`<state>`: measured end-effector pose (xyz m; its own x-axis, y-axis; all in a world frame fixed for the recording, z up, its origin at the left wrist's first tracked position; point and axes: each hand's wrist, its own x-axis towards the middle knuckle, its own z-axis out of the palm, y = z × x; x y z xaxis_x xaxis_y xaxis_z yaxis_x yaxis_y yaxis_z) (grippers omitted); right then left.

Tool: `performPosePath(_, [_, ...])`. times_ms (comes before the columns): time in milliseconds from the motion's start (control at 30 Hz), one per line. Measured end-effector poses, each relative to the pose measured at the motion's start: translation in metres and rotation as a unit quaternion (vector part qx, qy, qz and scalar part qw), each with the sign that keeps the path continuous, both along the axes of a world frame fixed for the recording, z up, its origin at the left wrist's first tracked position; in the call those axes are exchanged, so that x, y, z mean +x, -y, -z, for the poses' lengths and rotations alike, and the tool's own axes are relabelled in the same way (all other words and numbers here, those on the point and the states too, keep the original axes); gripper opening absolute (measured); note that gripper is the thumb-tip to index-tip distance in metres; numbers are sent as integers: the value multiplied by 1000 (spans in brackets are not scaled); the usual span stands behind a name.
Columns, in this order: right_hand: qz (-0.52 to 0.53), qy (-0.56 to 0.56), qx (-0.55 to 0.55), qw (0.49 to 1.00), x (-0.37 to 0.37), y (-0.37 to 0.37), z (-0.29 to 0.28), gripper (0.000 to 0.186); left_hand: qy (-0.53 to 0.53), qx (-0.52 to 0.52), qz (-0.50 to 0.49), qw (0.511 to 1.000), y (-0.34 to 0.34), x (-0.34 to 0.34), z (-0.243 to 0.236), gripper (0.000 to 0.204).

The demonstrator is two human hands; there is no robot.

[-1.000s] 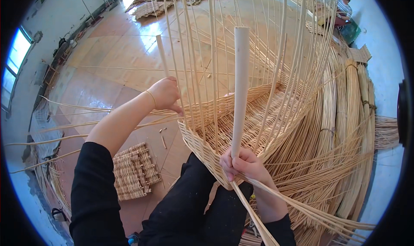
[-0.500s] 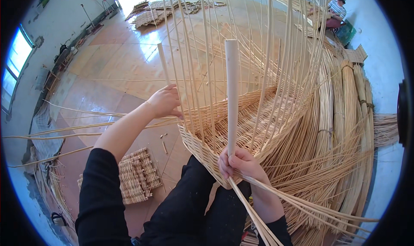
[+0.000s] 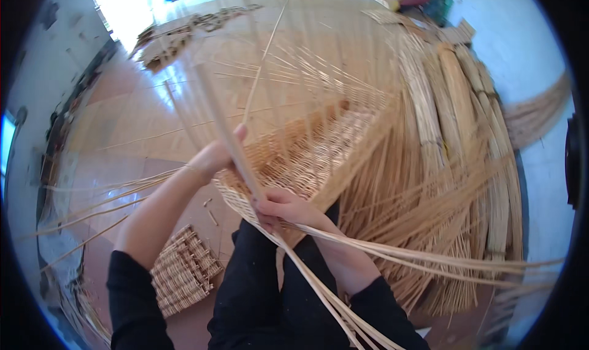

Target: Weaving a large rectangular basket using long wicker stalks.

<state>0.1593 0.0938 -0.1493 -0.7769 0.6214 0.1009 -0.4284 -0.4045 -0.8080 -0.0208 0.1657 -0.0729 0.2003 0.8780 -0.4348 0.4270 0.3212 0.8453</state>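
On my lap rests a partly woven wicker basket [image 3: 362, 169], long and shallow, with tall upright rods around its rim. A thick pale corner post [image 3: 224, 120] leans up at its near end. My right hand [image 3: 279, 206] is closed at the foot of this post, gripping several willow rods [image 3: 392, 249] that trail out to the right and toward me. Behind the post, my left hand [image 3: 215, 157] is closed around one thin upright rod [image 3: 267, 55]; the post partly hides its fingers. Many uprights are blurred by motion.
Bundles of long rods [image 3: 457, 92] lie along the right wall, with loose rods spread beside the basket. A woven piece [image 3: 184, 270] sits on the floor at lower left. Flat woven pieces [image 3: 162, 46] lie farther back. Rods [image 3: 101, 203] stick out to the left.
My left hand has moved in toward the post and closed on an upright rod. My right hand stays at the post's foot. The view has turned, and basket and post appear farther left and tilted.
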Motion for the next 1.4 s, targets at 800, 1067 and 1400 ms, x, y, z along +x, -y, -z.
performPosePath(800, [566, 260, -134, 771, 58, 117, 92, 52, 128, 153, 98, 975, 99, 104, 32, 31])
performPosePath(1067, [670, 102, -8, 735, 62, 71, 46, 48, 136, 232, 81, 960, 96, 128, -67, 31])
performPosePath(1400, [640, 57, 72, 763, 57, 123, -78, 49, 192, 303, 153, 921, 151, 91, -149, 31])
